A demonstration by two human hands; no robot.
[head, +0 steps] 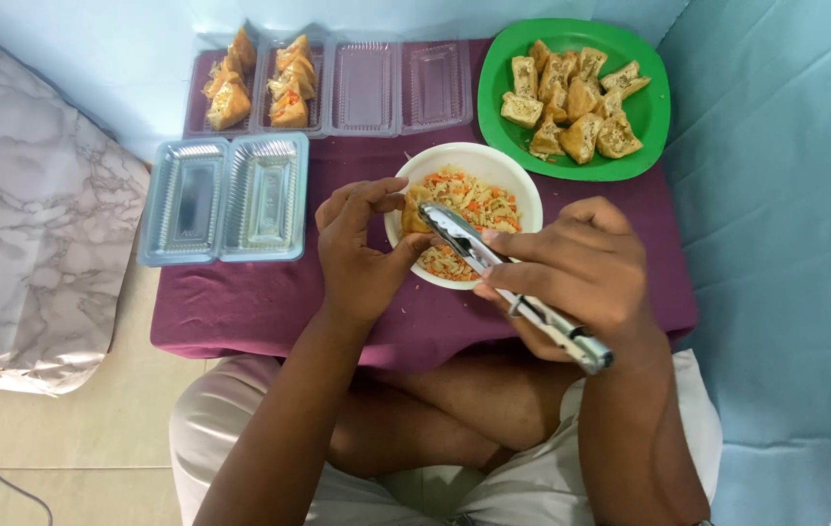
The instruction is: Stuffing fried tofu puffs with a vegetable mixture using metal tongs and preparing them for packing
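Note:
My left hand [362, 244] holds a fried tofu piece [415, 207] over the edge of a white bowl [523, 190] filled with shredded vegetable mix [469, 200]. My right hand [581, 273] grips metal tongs [493, 268], whose tips reach the tofu piece in my left hand. A green plate [654, 112] piled with several fried tofu pieces [571, 97] sits behind the bowl at the right.
A low table with a maroon cloth [260, 302] carries everything. A clear plastic container [226, 200] lies open at the left. Behind it, another clear container [367, 88] holds stuffed tofu pieces [260, 78] in its left compartments. A marble-patterned cushion [26, 214] lies at the far left.

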